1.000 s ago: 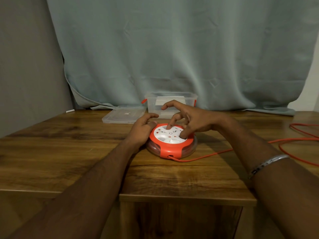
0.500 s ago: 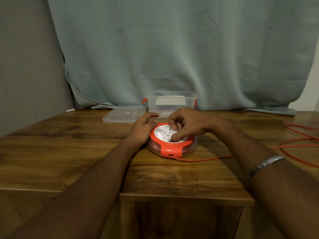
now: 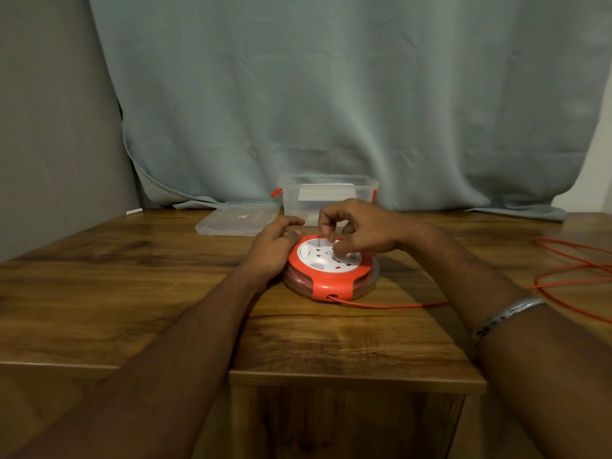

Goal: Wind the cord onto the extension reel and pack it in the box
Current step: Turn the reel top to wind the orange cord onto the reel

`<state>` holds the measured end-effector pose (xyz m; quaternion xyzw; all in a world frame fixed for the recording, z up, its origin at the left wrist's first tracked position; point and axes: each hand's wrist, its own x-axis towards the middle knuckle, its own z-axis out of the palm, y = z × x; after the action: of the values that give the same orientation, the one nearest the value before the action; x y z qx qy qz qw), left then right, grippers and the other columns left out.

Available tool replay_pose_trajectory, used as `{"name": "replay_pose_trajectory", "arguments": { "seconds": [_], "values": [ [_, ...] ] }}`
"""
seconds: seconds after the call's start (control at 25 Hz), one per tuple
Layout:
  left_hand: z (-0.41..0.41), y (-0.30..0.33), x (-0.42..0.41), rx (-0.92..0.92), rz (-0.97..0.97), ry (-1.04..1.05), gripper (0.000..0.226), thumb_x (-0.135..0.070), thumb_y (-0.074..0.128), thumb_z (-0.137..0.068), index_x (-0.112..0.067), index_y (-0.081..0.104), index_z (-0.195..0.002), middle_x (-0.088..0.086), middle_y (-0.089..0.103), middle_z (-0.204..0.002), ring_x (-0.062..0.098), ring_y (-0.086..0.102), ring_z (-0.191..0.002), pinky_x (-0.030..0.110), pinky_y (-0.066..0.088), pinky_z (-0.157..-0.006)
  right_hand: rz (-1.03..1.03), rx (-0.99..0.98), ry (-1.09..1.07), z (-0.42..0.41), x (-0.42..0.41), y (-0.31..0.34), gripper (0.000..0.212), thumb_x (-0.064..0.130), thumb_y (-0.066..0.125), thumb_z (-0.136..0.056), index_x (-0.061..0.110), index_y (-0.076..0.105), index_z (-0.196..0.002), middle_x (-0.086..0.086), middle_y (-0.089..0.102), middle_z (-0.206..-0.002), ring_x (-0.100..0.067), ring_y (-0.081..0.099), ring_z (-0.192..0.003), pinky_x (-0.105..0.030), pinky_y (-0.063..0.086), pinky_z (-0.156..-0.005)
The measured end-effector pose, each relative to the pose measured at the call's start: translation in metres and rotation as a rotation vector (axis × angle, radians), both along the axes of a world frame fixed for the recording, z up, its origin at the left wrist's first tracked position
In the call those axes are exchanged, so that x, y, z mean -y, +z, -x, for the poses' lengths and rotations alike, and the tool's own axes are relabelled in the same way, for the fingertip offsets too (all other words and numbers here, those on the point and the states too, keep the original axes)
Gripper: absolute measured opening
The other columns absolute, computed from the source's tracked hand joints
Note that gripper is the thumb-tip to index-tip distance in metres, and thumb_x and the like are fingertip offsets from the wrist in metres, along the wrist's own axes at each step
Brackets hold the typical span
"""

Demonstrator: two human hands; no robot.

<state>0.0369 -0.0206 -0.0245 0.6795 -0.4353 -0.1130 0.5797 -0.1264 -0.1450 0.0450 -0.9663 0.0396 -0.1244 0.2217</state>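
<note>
Head view, round orange plastic reel point(image 3: 331, 276), both hands on it, glossy wood table point(image 3: 132, 293)

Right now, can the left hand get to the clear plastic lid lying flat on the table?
Probably yes: the left hand rests against the orange reel, and the clear plastic lid lies just beyond it with bare wooden table between.

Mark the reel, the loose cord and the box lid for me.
reel point(image 3: 331, 286): head view, orange front band.
cord point(image 3: 390, 306): head view, straight run leaving the reel.
lid point(image 3: 238, 221): head view, flat clear top.
</note>
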Motion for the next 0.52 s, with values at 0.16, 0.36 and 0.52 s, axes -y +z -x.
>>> {"name": "replay_pose_trajectory", "arguments": {
  "seconds": [0.16,0.36,0.52],
  "values": [
    [0.002,0.001,-0.002,0.026,-0.018,-0.002,0.029,-0.023,0.045,-0.105,-0.032,0.063,-0.126,0.003,0.068,-0.115,0.019,0.071,-0.087,0.027,0.054,-0.062,-0.037,-0.098,0.018,0.006,0.012,0.006,0.043,-0.017,0.071,-0.073,0.005,0.066,-0.110,-0.006,0.068,-0.125,0.021,0.061,-0.067,-0.007,0.047,-0.057],
    [0.005,0.002,-0.003,0.049,-0.020,-0.054,0.031,-0.024,0.045,-0.105,-0.032,0.064,-0.129,0.007,0.067,-0.122,0.022,0.070,-0.095,0.034,0.058,-0.074,-0.070,-0.196,0.025,0.006,0.020,0.006,0.048,-0.021,0.069,-0.075,0.008,0.065,-0.113,-0.005,0.067,-0.132,0.018,0.061,-0.065,-0.009,0.047,-0.058],
    [0.005,0.003,-0.003,0.019,-0.012,-0.041,0.033,-0.018,0.047,-0.102,-0.032,0.063,-0.128,0.011,0.069,-0.115,0.025,0.068,-0.086,0.037,0.055,-0.070,-0.126,-0.169,0.082,0.010,0.014,0.007,0.049,-0.027,0.066,-0.073,0.006,0.050,-0.105,-0.020,0.069,-0.129,0.023,0.061,-0.064,-0.006,0.046,-0.053]
  ]
}}
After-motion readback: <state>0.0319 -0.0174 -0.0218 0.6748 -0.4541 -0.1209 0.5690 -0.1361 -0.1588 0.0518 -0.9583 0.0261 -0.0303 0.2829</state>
